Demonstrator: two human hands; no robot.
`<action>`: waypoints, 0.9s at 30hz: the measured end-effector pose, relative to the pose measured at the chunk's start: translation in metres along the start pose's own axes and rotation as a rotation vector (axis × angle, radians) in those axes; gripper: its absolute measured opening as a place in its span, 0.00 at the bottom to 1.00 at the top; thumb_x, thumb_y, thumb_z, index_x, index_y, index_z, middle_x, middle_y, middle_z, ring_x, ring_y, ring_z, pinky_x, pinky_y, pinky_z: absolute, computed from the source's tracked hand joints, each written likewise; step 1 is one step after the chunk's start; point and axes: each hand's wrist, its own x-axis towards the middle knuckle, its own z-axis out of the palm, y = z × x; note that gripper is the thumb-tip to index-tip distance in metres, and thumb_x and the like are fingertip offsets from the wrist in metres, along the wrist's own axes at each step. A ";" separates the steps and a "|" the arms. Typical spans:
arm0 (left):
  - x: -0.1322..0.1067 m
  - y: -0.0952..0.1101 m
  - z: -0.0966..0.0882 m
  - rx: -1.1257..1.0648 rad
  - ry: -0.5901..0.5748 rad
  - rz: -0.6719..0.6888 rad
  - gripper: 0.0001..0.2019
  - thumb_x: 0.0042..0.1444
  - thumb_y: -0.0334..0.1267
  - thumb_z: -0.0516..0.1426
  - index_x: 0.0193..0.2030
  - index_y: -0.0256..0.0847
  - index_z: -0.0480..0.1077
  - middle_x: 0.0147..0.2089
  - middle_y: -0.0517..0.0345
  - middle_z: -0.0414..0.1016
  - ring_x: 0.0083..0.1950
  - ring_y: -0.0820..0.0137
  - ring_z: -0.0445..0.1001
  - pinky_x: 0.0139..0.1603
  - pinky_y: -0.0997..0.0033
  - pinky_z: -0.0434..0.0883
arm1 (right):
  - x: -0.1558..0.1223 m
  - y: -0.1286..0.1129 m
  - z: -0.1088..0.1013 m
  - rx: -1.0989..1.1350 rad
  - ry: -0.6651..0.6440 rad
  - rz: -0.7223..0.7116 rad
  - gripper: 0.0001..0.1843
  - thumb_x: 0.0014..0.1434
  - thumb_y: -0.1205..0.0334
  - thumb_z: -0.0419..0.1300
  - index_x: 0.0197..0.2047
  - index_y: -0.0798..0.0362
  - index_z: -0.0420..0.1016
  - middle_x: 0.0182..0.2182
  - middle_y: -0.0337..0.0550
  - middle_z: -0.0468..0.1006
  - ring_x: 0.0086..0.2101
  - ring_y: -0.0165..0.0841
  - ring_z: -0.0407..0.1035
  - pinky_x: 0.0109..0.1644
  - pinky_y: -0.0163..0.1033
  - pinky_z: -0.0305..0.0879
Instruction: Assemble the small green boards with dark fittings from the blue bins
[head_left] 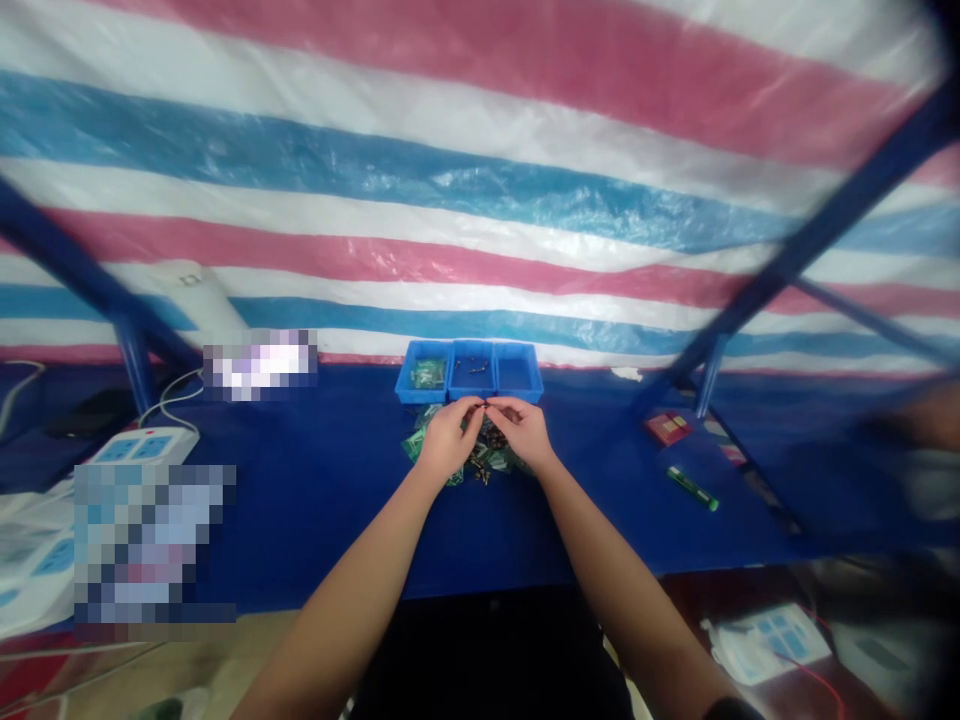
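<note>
My left hand (446,438) and my right hand (525,432) meet at the fingertips over the middle of the table. Both are closed in a pinch around something tiny and dark, too small to name. Beneath them lies a loose pile of small parts: green pieces (412,445) and brass-coloured bits (480,474), partly hidden by my hands. Just beyond my fingers stand three joined blue bins. In the left bin (409,393) are green pieces; the middle bin (472,394) contains a few small metal parts. Nothing can be made out inside the right bin (517,394).
On the blue table (315,500), a red box (667,428) and a green packet (693,488) lie to the right. White power strips (146,445) with cables sit at left; another power strip (776,640) is lower right. Blue frame bars (750,290) slope along both sides. A blurred person's arm (934,415) shows far right.
</note>
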 end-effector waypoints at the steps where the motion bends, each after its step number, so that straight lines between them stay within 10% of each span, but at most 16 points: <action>1: 0.000 0.000 0.000 -0.007 0.001 0.005 0.12 0.65 0.42 0.51 0.48 0.42 0.71 0.44 0.54 0.78 0.41 0.67 0.77 0.42 0.68 0.73 | 0.000 0.000 0.000 -0.006 0.004 0.000 0.16 0.52 0.52 0.66 0.41 0.53 0.81 0.35 0.45 0.82 0.32 0.35 0.75 0.40 0.41 0.73; 27: 0.000 -0.007 0.002 0.022 0.001 0.169 0.14 0.65 0.39 0.52 0.53 0.48 0.74 0.42 0.53 0.76 0.44 0.67 0.74 0.46 0.64 0.72 | 0.001 -0.002 -0.005 -0.058 -0.059 0.069 0.19 0.54 0.45 0.63 0.35 0.54 0.82 0.30 0.44 0.81 0.30 0.35 0.73 0.35 0.38 0.69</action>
